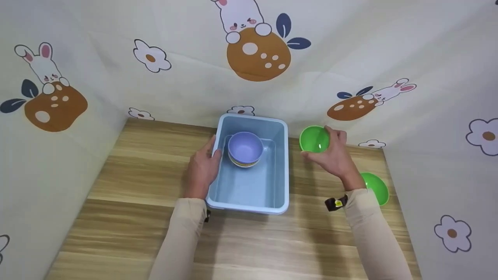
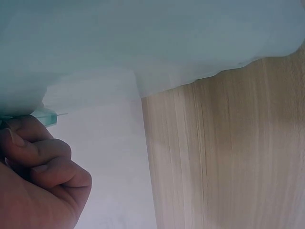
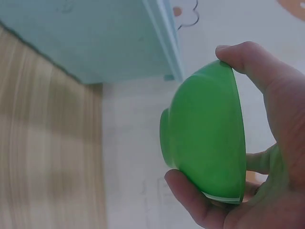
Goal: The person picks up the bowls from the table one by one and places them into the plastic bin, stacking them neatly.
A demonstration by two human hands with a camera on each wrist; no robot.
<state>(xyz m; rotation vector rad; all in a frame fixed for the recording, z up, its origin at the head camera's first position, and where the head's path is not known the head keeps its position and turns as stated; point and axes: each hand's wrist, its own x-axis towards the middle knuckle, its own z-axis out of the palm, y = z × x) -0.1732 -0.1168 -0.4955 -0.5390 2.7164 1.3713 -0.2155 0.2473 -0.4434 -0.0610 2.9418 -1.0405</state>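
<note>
— So, how is the right hand [image 1: 334, 155] posed?
— Raised near the bench's [image 1: 136, 186] far right corner, its grip curled round a tilted green bowl [image 1: 314, 139], thumb and fingers on opposite rims.
— And the left hand [image 1: 202, 169]?
— Fingers curled on the blue bin's [image 1: 282, 171] left wall; a purple bowl [image 1: 245, 147] sits inside.

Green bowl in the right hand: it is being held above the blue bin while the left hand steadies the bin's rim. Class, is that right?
Not quite. The head view shows the green bowl in the right hand held beside the blue bin, over the table, not above it. The left hand does steady the rim.
</note>
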